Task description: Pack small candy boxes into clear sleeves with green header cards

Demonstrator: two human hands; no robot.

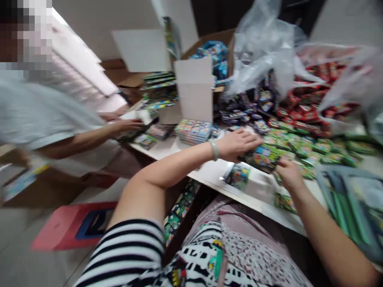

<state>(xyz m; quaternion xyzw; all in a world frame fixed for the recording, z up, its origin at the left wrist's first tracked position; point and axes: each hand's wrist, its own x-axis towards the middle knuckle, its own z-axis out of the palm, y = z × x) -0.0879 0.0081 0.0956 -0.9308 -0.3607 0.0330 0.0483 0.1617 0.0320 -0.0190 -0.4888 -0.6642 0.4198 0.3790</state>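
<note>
A dark, colourfully printed packet (263, 156) is held between my hands above the white table. My left hand (239, 144), with a pale bangle at the wrist, lies over its left end, fingers stretched out. At the right end, my right hand (289, 173) has its fingers closed on the packet's edge; motion blurs the grip. Below lies a grey-and-green packet (237, 175) near the table's front edge. Another green packet (285, 201) sits below my right hand. Small green packets (305, 144) are spread just behind it.
Purple packets (242, 105) and red packets (311, 109) spill from clear plastic bags behind. A stack of printed cards or boxes (193, 130) stands left of my hand by a white upright board (194, 89). A co-worker's hand (128, 125) works further left. A grey-blue tray (356, 199) is right.
</note>
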